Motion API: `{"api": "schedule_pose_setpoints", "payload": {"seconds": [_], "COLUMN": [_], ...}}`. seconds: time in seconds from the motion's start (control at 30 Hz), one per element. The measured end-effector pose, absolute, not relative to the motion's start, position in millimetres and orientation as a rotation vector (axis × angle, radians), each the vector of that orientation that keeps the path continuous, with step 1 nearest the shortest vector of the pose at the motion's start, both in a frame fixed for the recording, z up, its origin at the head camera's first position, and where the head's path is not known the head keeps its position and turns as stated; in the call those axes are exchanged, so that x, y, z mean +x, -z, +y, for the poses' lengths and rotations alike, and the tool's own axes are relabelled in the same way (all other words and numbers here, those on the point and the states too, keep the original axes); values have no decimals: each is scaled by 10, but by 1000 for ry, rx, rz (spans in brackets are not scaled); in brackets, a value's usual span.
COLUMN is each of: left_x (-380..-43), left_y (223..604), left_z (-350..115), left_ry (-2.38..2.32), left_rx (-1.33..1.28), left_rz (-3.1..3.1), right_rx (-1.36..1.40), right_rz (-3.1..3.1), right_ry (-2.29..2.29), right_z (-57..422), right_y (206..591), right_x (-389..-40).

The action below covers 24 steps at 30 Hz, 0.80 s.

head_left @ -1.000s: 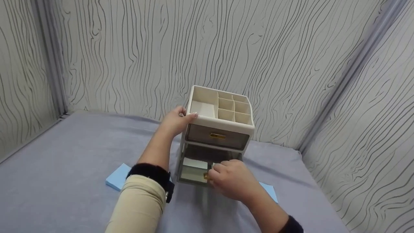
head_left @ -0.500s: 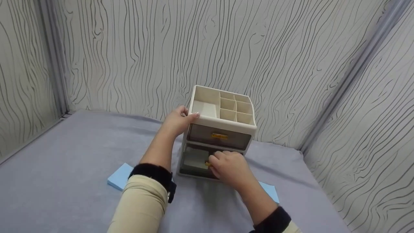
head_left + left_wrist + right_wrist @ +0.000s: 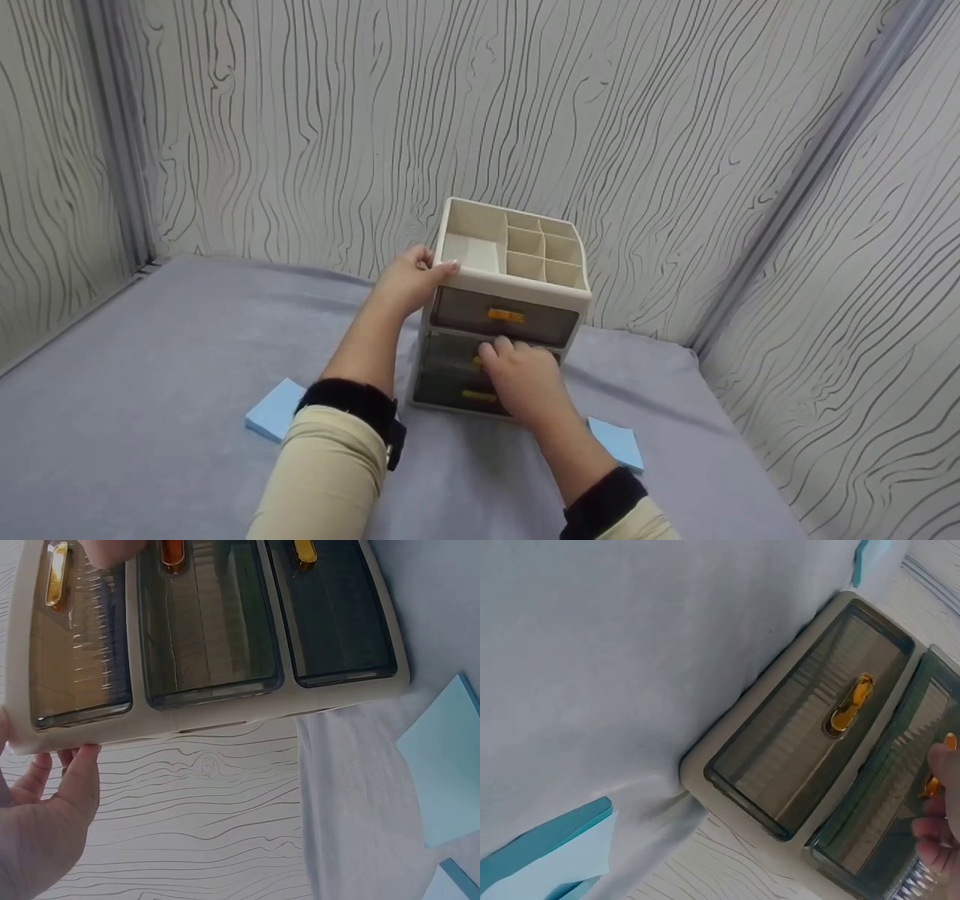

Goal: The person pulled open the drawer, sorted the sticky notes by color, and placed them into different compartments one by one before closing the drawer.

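A cream desktop drawer organizer point(image 3: 510, 285) with see-through smoky drawer fronts and gold handles stands on the cloth. My left hand point(image 3: 411, 283) grips its upper left corner, thumb over the front rim and fingers along the side. In the left wrist view that left hand point(image 3: 56, 817) holds the organizer's edge. My right hand point(image 3: 525, 375) is at the middle drawer, its curled fingers pinching the gold handle point(image 3: 932, 786). In the right wrist view, the middle drawer point(image 3: 885, 787) stands slightly proud of the frame. The top drawer point(image 3: 465, 311) and bottom drawer point(image 3: 442, 391) are closed.
Blue paper pads lie on the lilac cloth point(image 3: 165, 375): one pad point(image 3: 276, 409) beside the left forearm and another pad point(image 3: 616, 442) right of the right wrist. Divided compartments point(image 3: 544, 255) top the organizer. A wood-grain patterned wall point(image 3: 360, 135) rises behind.
The middle drawer has slid inward from well pulled out to nearly closed, my right hand moving away from me with it. My left hand keeps its grip on the corner.
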<state>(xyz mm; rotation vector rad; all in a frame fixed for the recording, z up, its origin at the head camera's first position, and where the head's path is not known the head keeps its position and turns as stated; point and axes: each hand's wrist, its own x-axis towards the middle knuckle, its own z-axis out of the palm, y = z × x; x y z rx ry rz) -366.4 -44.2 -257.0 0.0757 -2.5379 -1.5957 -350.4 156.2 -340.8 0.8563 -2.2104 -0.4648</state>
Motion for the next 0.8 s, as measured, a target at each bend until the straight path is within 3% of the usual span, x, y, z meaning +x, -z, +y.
{"api": "schedule_pose_setpoints", "payload": {"seconds": [0.53,0.8], "left_x": [-3639,-3644], "left_y": [2540,2552], "left_z": [-442,-424], "left_ry": [1576,1575], "left_rx": [90,106], "left_rz": [-2556,-2565], "right_rx": [738,916], "right_rz": [-2140,-2028], "right_ry": [459,425], "right_z": [1551,1668], "right_y": [3521,3711], "right_x": [-3600,-3634]}}
